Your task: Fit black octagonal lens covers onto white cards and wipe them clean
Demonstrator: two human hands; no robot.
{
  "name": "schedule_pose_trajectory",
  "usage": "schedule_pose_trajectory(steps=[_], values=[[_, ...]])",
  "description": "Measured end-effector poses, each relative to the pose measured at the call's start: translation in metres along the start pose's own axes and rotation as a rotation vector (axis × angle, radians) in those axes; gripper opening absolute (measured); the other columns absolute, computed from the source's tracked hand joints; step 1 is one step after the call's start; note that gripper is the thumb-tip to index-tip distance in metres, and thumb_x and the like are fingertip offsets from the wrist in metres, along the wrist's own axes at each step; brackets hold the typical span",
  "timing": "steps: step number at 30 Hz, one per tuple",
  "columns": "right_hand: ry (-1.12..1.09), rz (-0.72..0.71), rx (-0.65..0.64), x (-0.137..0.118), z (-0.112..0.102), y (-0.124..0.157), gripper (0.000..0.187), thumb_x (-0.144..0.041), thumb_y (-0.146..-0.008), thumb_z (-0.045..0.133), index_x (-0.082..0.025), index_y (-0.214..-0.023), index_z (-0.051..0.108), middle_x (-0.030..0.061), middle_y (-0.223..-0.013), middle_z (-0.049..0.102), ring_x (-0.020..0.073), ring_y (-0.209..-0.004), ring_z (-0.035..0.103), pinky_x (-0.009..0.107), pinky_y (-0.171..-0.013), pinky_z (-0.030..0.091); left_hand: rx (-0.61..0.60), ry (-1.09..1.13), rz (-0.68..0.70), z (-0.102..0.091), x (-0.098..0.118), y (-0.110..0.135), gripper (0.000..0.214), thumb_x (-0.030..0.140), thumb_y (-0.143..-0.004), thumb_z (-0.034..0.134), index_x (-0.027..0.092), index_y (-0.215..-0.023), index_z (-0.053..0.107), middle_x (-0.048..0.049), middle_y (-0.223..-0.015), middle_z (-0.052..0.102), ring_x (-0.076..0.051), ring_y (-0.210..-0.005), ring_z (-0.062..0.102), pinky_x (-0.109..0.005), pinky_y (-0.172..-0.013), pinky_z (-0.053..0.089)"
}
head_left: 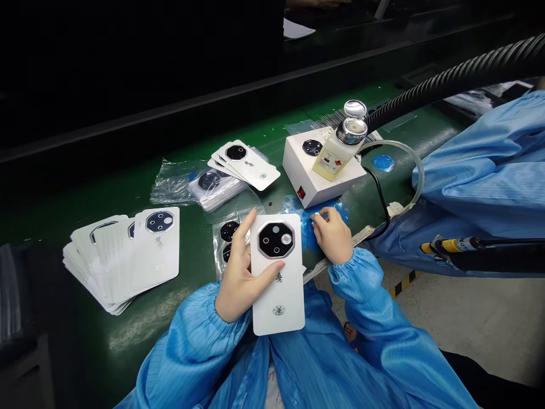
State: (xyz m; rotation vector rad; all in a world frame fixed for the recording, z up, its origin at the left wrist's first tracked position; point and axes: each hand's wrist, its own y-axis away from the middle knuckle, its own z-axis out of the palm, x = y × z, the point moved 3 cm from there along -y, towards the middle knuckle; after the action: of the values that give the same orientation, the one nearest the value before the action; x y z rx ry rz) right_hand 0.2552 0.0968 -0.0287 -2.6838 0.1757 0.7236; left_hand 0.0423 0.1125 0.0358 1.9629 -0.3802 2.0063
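The person's left hand [238, 272] is closed around a white phone back cover [279, 298], and the thumb lies across the cover just under its camera window. The cover stands tilted up above the green surface [204, 307], with an octagonal black camera window [275, 240] at the top end. The right hand [331, 236] is half closed, and its fingertips rest on a shiny blue patch [307, 234] on the surface. I cannot tell if they pinch something small.

Just beside the left hand lies a sheet with round black camera pieces [229, 238]. Farther left is a big fanned stack of white cards [123, 261], each one printed with a camera window. Above the hands are a smaller fan of white cards [246, 165] and a clear plastic bag [174, 182] with more cards inside.

Near the right hand stands a white box [317, 170] with a red switch [301, 192]. A dispenser bottle [336, 156] with a metal top stands on this box, beside a black octagonal piece [312, 147]. A thick ribbed black hose [451, 79] goes to the right over the surface. At the right side there is also a blue sleeve [481, 170] of a second person, and a yellow and black tool [451, 247].
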Motion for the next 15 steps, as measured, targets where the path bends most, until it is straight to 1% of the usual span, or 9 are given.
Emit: schedule_pose_trajectory(steps=[3, 6, 9, 12, 15], values=[[-0.011, -0.085, -0.033, -0.014, -0.005, 0.005, 0.015, -0.014, -0.084, 0.049, -0.017, -0.089, 0.062, 0.0098, -0.092, 0.055, 0.0209, -0.082, 0.05, 0.035, -0.07, 0.042, 0.002, 0.007, 0.008, 0.0, 0.0, -0.002, 0.08, 0.018, -0.074, 0.069, 0.031, -0.14, 0.025, -0.0089, -0.136, 0.049, -0.022, -0.105, 0.064, -0.03, -0.083, 0.057], [-0.096, -0.21, -0.106, -0.034, -0.005, 0.016, 0.014, -0.017, -0.087, 0.047, -0.017, -0.089, 0.061, 0.0072, -0.088, 0.057, 0.0186, -0.085, 0.052, 0.032, -0.075, 0.045, 0.036, 0.005, 0.022, -0.005, -0.002, -0.007, 0.082, 0.019, -0.073, 0.071, 0.029, -0.14, 0.025, -0.0098, -0.137, 0.048, -0.023, -0.107, 0.062, -0.032, -0.087, 0.055], [-0.172, -0.305, -0.162, -0.051, -0.001, 0.027, 0.014, -0.018, -0.089, 0.046, -0.017, -0.086, 0.06, 0.0057, -0.086, 0.058, 0.016, -0.083, 0.052, 0.029, -0.074, 0.046, 0.097, 0.002, 0.042, -0.016, -0.002, -0.013, 0.084, 0.021, -0.071, 0.073, 0.026, -0.14, 0.025, -0.0107, -0.135, 0.05, -0.025, -0.104, 0.063, -0.034, -0.082, 0.057], [-0.199, -0.365, -0.187, -0.059, 0.007, 0.036, 0.016, -0.019, -0.089, 0.045, -0.018, -0.086, 0.06, 0.0053, -0.086, 0.06, 0.0159, -0.081, 0.051, 0.031, -0.073, 0.044, 0.196, -0.005, 0.079, -0.031, 0.002, -0.017, 0.081, 0.021, -0.075, 0.07, 0.026, -0.141, 0.024, -0.0063, -0.129, 0.054, -0.024, -0.102, 0.063, -0.033, -0.082, 0.056], [-0.186, -0.409, -0.199, -0.061, 0.014, 0.043, 0.012, -0.023, -0.085, 0.051, -0.017, -0.089, 0.06, 0.0052, -0.088, 0.06, 0.0173, -0.083, 0.049, 0.033, -0.072, 0.042, 0.255, -0.01, 0.095, -0.041, 0.004, -0.02, 0.074, 0.018, -0.079, 0.065, 0.027, -0.141, 0.026, -0.0015, -0.126, 0.056, -0.021, -0.102, 0.062, -0.029, -0.083, 0.054]])
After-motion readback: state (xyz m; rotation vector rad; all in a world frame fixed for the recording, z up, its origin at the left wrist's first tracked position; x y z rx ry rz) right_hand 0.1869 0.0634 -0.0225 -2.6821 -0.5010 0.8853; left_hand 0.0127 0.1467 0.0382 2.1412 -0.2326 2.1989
